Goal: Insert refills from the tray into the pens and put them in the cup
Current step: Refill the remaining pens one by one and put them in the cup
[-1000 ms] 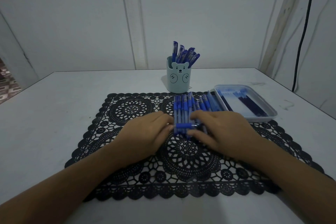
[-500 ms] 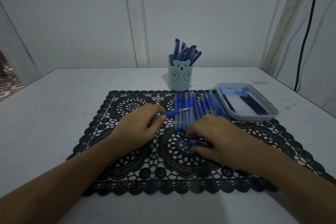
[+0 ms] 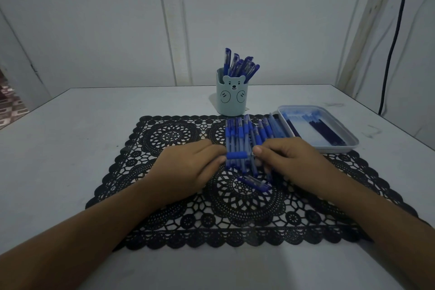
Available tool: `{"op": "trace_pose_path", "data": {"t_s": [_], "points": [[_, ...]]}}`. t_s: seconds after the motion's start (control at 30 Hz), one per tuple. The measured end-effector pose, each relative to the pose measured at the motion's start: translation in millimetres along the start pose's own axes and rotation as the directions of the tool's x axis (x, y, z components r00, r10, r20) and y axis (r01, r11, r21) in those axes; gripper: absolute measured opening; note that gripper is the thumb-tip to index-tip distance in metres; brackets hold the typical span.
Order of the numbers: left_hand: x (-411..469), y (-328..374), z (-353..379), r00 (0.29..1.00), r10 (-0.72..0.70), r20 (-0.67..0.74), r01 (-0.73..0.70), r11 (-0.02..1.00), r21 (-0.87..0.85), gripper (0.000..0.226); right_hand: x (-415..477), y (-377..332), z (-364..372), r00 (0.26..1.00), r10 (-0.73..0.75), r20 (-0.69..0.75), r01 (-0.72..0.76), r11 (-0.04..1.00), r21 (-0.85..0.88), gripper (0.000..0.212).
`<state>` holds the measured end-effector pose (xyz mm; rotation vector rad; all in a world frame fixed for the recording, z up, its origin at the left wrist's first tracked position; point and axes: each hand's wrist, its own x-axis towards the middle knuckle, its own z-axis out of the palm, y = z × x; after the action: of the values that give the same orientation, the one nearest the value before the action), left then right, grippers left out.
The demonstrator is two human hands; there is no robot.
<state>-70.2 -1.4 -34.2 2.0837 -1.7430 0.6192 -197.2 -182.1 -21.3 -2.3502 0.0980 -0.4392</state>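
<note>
One blue pen (image 3: 236, 155) lies crosswise above a row of several blue pens (image 3: 247, 134) on the black lace mat (image 3: 183, 214). My left hand (image 3: 188, 167) grips the pen's barrel end. My right hand (image 3: 289, 160) pinches its tip end with thumb and forefinger. A loose pen cap (image 3: 255, 182) lies on the mat just below my hands. The bear-face cup (image 3: 231, 95) stands behind the row with several pens upright in it. The tray (image 3: 353, 142) to the right holds several dark refills (image 3: 327, 130).
The white table ends at a wall just behind the cup. A black cable (image 3: 390, 42) hangs down the wall at the back right. The table's left edge runs past an open floor area (image 3: 10, 106).
The left hand had lifted the pen off to the left with its tip bare; now both hands meet over the row and hold it crosswise. The cap left my right hand and lies on the mat.
</note>
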Motion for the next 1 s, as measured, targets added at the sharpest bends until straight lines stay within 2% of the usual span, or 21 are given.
{"op": "trace_pose_path", "data": {"t_s": [0.13,0.27,0.43,0.5,0.57,0.63,0.7,0.8,0.9,1.0], "points": [[-0.5,-3.4,5.2,0.999,-0.018,0.035,0.022,0.994,-0.112,0.026,-0.3,1.9,0.9,0.999,-0.035,0.007,0.035,0.999,0.013,0.026],[0.5,-4.2,6.0,0.997,-0.058,0.058,0.069,0.976,-0.208,0.038,-0.6,1.8,2.5,0.995,-0.1,-0.019,0.099,0.995,-0.024,0.025],[1.4,-4.0,4.8,0.983,-0.103,0.151,0.146,0.938,-0.313,0.046,0.3,2.8,3.1,0.985,-0.165,-0.039,0.162,0.984,-0.078,0.021],[0.6,-2.8,4.3,0.986,-0.103,0.129,0.136,0.95,-0.281,0.042,0.9,3.6,3.4,0.989,-0.141,-0.044,0.138,0.989,-0.056,0.023],[-0.4,0.0,3.4,0.995,-0.068,0.068,0.079,0.982,-0.171,0.033,0.7,3.3,3.6,0.995,-0.088,-0.046,0.089,0.996,0.013,0.028],[-0.4,3.2,1.8,0.999,-0.032,0.029,0.034,0.997,-0.063,0.027,0.1,2.1,4.0,0.999,-0.046,-0.019,0.047,0.998,0.047,0.035],[-0.4,2.3,2.0,1.0,0.004,0.013,-0.004,0.999,-0.031,0.025,-0.2,0.0,3.9,0.999,-0.039,0.024,0.037,0.998,0.044,0.037],[1.8,0.0,0.2,0.997,-0.04,0.071,0.052,0.982,-0.182,0.029,0.1,-0.3,2.4,0.997,-0.07,0.021,0.069,0.997,0.047,0.031],[5.2,-3.4,-1.6,0.986,-0.067,0.154,0.117,0.93,-0.348,0.041,-0.2,1.0,1.9,0.994,-0.109,0.01,0.108,0.992,0.057,0.029],[7.6,-5.6,-6.2,0.971,-0.09,0.221,0.187,0.861,-0.472,0.042,-1.1,-1.3,0.1,0.989,-0.141,0.044,0.139,0.988,0.06,0.022]]}}
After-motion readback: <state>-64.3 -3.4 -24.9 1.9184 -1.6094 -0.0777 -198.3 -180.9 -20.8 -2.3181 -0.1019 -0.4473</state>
